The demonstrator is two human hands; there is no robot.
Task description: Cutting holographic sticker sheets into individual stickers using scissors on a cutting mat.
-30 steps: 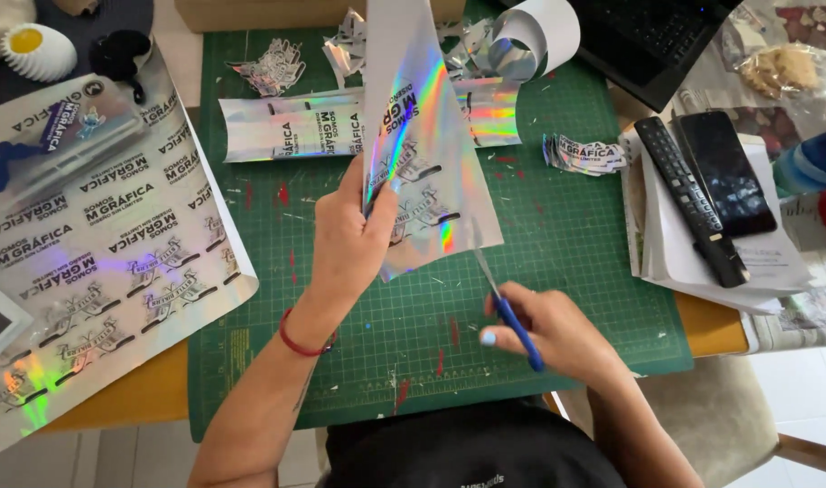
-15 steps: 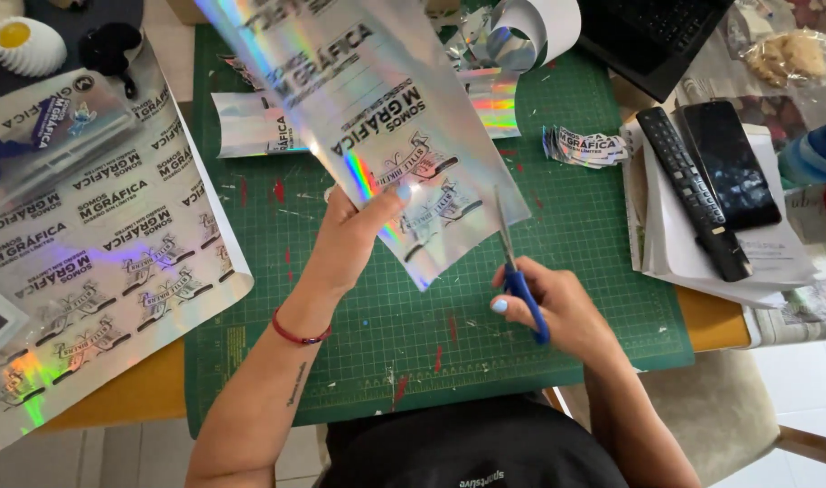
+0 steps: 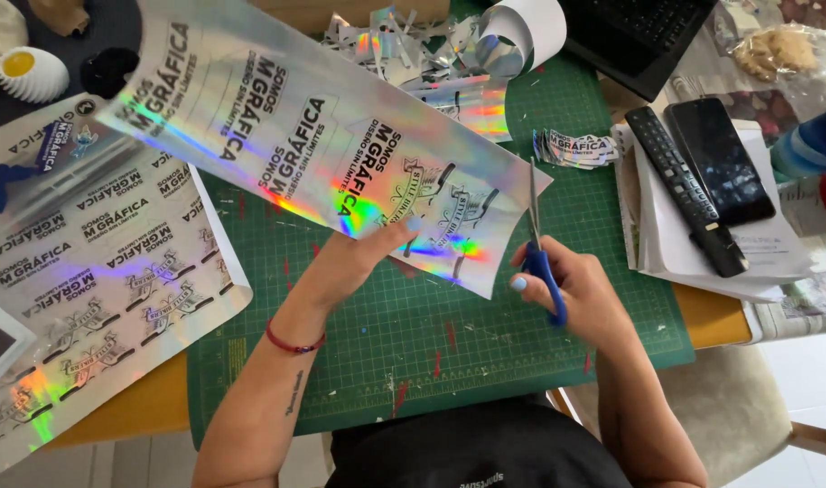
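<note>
My left hand holds a long holographic sticker sheet by its near edge, lifted above the green cutting mat and stretching up to the left. My right hand grips blue-handled scissors, blades pointing up and touching the sheet's right edge. The sheet carries rows of printed logos and rainbow glints.
A second holographic sheet lies at the left over the mat's edge. Cut sticker scraps and a small stack of cut stickers sit at the back. At right lie a remote and phone on papers. A laptop stands behind.
The sheet has swung from upright to lying flat and leftward across the view. My right hand with the scissors has risen to the sheet's right edge.
</note>
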